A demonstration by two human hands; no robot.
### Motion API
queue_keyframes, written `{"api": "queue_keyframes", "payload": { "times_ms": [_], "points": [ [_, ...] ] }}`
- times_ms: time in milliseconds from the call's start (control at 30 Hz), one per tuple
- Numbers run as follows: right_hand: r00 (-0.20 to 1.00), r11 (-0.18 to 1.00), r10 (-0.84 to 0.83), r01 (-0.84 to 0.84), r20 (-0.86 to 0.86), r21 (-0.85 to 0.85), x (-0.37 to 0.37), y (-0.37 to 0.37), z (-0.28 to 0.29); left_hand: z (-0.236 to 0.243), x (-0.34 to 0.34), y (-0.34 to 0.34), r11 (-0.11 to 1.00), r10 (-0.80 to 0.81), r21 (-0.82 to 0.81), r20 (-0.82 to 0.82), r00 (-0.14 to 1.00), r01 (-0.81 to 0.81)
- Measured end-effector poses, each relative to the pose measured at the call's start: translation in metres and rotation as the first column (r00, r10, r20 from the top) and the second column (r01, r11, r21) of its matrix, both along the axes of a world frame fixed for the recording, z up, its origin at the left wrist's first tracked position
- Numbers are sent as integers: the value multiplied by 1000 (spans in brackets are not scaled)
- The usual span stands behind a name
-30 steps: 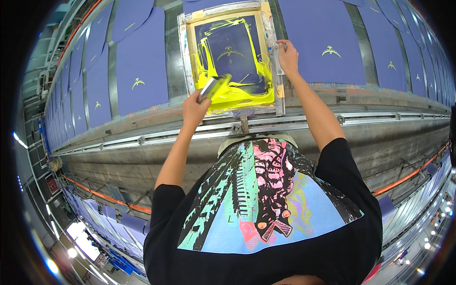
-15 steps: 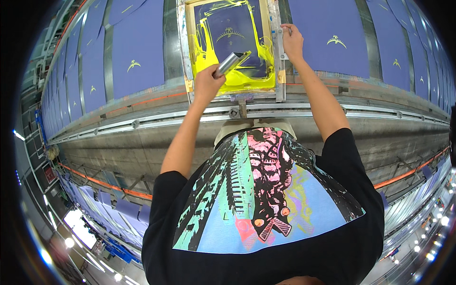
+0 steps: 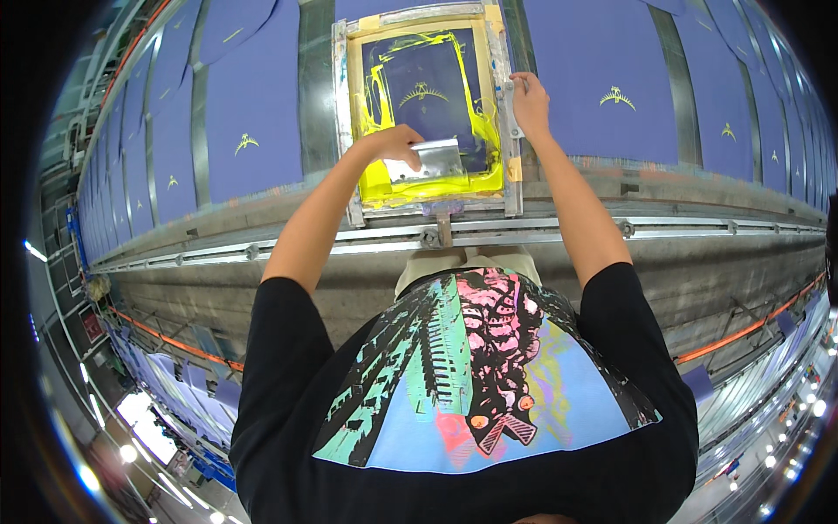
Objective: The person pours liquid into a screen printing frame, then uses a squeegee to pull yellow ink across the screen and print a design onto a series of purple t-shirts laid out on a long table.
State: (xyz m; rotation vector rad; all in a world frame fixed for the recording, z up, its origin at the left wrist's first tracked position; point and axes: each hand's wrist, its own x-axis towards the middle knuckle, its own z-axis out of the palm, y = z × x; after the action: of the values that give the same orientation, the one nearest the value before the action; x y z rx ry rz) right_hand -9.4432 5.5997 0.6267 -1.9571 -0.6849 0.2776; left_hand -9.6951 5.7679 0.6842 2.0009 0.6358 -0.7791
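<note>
A screen-printing frame point(image 3: 343, 113) stands at the top centre, its dark mesh showing a small crest point(image 3: 422, 93) and ringed by smeared yellow ink point(image 3: 454, 186). My left hand point(image 3: 391, 147) is closed on a silver metal squeegee point(image 3: 439, 158), held sideways across the lower part of the screen, over the thick ink. At the frame's right side, my right hand point(image 3: 531, 106) has its fingers curled on a metal bracket point(image 3: 515, 131) beside the rim.
Purple panels point(image 3: 594, 61) with small pale yellow prints line both sides of the frame along the long table. A metal rail point(image 3: 550, 229) runs along its near edge, close to my body. Orange bars point(image 3: 751, 316) and further purple pieces point(image 3: 698, 382) are behind me.
My left hand has turned the squeegee from a raised diagonal to level across the lower screen. My right hand stays at the bracket. The view shifted up and back down.
</note>
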Motion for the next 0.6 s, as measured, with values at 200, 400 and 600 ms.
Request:
{"api": "queue_keyframes", "payload": {
  "times_ms": [200, 400, 600],
  "points": [
    [999, 1000, -18, 17, -31, -10, 6, -4, -2, 24, 31, 59, 955, -2, -296, -53, 999, -14],
    [996, 999, -17, 14, -89, -33, -1, -4, 14, 61, 77, 107, 791, 85, 532, 395, 915, -303],
    [987, 995, -12, -3, -158, -95, 0, -6, 20, 7, 51, 17, 531, -93, 739, 536, 839, -413]
  ]
}}
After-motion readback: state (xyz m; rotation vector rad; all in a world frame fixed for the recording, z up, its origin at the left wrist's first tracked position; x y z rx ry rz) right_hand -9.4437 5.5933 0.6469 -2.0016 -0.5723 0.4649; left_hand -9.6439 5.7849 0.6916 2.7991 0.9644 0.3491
